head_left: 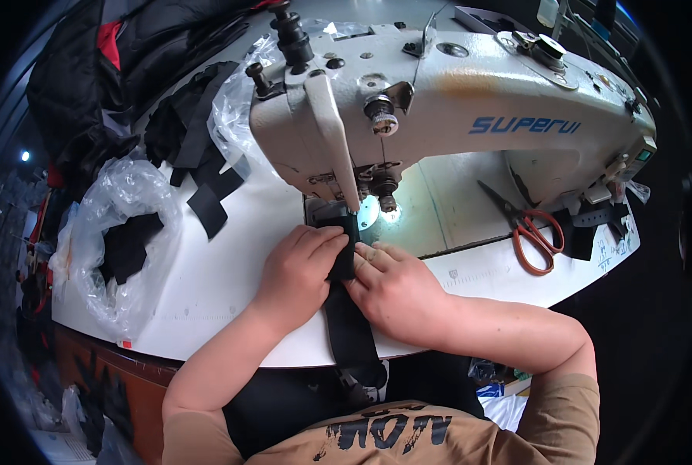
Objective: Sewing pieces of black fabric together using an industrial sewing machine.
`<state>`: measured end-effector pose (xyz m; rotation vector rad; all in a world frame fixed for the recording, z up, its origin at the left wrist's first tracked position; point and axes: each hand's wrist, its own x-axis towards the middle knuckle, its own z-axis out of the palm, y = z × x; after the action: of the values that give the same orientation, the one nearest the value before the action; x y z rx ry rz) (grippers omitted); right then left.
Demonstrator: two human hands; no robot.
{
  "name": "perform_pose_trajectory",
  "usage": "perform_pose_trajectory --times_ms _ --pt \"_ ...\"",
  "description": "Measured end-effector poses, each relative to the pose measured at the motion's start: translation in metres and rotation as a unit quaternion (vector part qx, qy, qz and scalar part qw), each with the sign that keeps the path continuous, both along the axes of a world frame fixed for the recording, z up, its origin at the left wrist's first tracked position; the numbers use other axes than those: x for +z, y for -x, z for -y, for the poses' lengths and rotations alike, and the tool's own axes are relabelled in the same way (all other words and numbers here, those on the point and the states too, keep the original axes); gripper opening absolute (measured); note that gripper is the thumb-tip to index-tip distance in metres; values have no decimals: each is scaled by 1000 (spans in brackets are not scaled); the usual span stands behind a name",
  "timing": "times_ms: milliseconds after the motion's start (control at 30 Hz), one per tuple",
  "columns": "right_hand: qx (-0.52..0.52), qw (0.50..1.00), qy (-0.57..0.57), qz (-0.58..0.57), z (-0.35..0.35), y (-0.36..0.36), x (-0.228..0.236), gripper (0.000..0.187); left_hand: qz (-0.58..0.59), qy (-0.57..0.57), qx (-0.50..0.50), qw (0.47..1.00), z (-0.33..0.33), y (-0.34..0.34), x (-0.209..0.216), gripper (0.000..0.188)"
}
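Note:
A black fabric strip (350, 325) runs from under the needle area of a white sewing machine (454, 85) down over the table's front edge. My left hand (303, 267) presses on the strip's left side, its fingers bent together over a folded part. On the other side my right hand (396, 291) has its fingertips against the strip's right edge, fingers bent and close together. Both hands are just in front of the lit presser foot area. The needle itself is hidden behind the machine head, and my thumbs are mostly out of sight.
Red-handled scissors (538, 242) lie on the right of the white tabletop (229, 287), near black scraps (590, 229). At left stands a clear plastic bag (156, 283) with black cloth inside. More black fabric pieces (210, 198) and a black garment (74, 85) lie farther back.

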<state>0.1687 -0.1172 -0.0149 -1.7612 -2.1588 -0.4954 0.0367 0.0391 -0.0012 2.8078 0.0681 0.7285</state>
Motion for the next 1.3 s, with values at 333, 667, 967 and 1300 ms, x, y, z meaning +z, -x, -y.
perform_pose_trajectory --times_ms 333,667,967,1300 --pt "-6 1000 11 -2 2 1 3 29 -22 33 -16 999 -4 -6 1 47" --pt "0 1000 22 -18 2 1 2 30 -33 23 -21 999 -2 -6 3 49" --pt "-9 999 30 -19 0 2 2 35 -19 5 -1 1000 -4 -10 2 46" --pt "-25 999 26 -31 -3 2 2 29 -5 12 -3 1000 -5 -12 -1 40"
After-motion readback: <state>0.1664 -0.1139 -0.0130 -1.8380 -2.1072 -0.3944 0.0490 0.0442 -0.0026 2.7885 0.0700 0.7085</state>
